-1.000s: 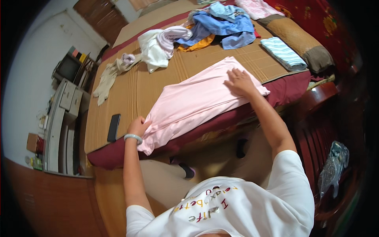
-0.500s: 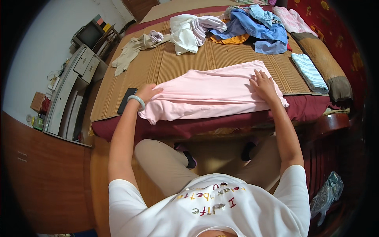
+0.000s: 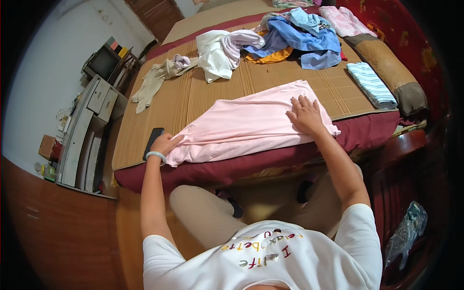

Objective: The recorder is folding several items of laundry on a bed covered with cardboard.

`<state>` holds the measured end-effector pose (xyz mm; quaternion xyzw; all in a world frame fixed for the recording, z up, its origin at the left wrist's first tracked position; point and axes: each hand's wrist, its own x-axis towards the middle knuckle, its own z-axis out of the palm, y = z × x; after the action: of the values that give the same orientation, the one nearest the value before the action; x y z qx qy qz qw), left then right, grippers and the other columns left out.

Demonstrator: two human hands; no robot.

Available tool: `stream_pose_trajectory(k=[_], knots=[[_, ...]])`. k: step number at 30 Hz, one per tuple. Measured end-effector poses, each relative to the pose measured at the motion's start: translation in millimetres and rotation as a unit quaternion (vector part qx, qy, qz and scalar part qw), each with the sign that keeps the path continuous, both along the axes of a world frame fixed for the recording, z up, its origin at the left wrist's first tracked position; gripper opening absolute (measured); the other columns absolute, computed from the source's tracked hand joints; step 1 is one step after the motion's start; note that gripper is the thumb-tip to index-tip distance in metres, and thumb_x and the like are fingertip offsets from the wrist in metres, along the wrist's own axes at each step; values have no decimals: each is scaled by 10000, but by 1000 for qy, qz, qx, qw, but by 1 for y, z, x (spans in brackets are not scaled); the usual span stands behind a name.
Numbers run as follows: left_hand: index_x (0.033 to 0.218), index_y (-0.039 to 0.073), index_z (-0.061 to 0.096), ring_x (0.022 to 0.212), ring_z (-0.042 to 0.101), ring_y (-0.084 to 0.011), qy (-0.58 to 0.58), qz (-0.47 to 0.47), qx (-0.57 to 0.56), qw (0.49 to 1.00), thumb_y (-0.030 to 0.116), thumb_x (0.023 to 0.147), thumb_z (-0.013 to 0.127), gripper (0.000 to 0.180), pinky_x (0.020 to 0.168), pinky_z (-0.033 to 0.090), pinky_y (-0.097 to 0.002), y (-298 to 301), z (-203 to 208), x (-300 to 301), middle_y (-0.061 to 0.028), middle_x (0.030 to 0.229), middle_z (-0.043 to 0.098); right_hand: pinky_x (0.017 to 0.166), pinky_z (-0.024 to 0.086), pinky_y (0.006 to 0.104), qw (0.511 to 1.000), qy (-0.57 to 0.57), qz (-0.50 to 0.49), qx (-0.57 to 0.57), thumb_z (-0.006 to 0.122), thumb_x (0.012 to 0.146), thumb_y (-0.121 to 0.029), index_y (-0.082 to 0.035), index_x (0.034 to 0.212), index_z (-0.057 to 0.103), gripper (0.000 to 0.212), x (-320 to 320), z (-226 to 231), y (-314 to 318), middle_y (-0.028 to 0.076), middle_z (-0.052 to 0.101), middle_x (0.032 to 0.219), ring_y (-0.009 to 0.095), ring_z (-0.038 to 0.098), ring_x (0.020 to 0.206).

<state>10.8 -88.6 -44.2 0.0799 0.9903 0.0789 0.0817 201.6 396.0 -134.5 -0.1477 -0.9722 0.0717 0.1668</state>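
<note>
A pale pink garment [image 3: 241, 121] lies spread along the near edge of the bed, with a few creases toward its lower left. At its left corner, my left hand [image 3: 166, 143] is closed on the fabric; a pale bangle circles that wrist. My right hand [image 3: 306, 117] rests flat on the garment's right part, fingers spread. Beside my left hand, partly covered by it, lies a black phone [image 3: 155, 137].
Across the bed mat [image 3: 164, 116] lie a beige garment [image 3: 157, 82], a white garment [image 3: 212, 55] and a heap of blue clothes [image 3: 309, 41]. A folded striped cloth [image 3: 371, 84] sits near a long brown pillow [image 3: 386, 72] at right. A grey desk [image 3: 79, 140] stands left.
My left hand has drawn the garment's left corner toward the lower left, and the cloth looks smoother. My right hand stays flat on it and has shifted slightly left. The view has tilted.
</note>
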Motion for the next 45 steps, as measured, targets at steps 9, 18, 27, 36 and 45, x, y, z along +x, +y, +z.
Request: stream_pose_trajectory(k=[9, 18, 27, 36, 45], knots=[[1276, -15, 538, 1073, 628, -177, -97, -16, 486, 868, -19, 740, 768, 583, 928, 517, -299, -68, -21, 1, -110, 1189, 630, 1161, 203, 552, 1000, -18, -2, 14, 483, 947, -526, -117, 1437, 465, 638, -4, 1, -1, 205, 433, 1484, 341, 368, 1408], [1218, 82, 615, 992, 633, -312, 133, -37, -42, 990, 166, 805, 717, 434, 877, 512, -453, -48, -2, 21, -170, 1149, 613, 1163, 200, 555, 999, -28, -19, -8, 496, 942, -531, -130, 1449, 453, 648, 2, 8, 1, 193, 410, 1501, 341, 352, 1419], [1316, 84, 562, 1354, 382, -394, 240, -291, 88, 922, 351, 900, 640, 500, 1105, 328, -486, 160, -18, 64, -193, 1408, 483, 1135, 209, 628, 985, 37, 169, 14, 509, 944, -516, -106, 1406, 488, 618, -31, 9, -74, 171, 447, 1463, 320, 353, 1416], [1566, 170, 238, 1502, 120, -378, 29, -259, -62, 963, 682, 917, 420, 847, 1183, 102, -585, 192, -35, 58, -118, 1640, 149, 1187, 164, 508, 987, -57, 143, -38, 398, 977, -567, -96, 1489, 393, 696, -26, 10, -44, 180, 329, 1559, 299, 263, 1472], [1574, 156, 198, 1498, 121, -399, 19, -124, -88, 988, 706, 895, 438, 906, 1168, 88, -625, 139, -37, 23, -174, 1632, 135, 1189, 109, 567, 994, -80, -57, -54, 391, 969, -589, -113, 1494, 381, 709, 8, 15, 39, 166, 319, 1568, 288, 248, 1479]])
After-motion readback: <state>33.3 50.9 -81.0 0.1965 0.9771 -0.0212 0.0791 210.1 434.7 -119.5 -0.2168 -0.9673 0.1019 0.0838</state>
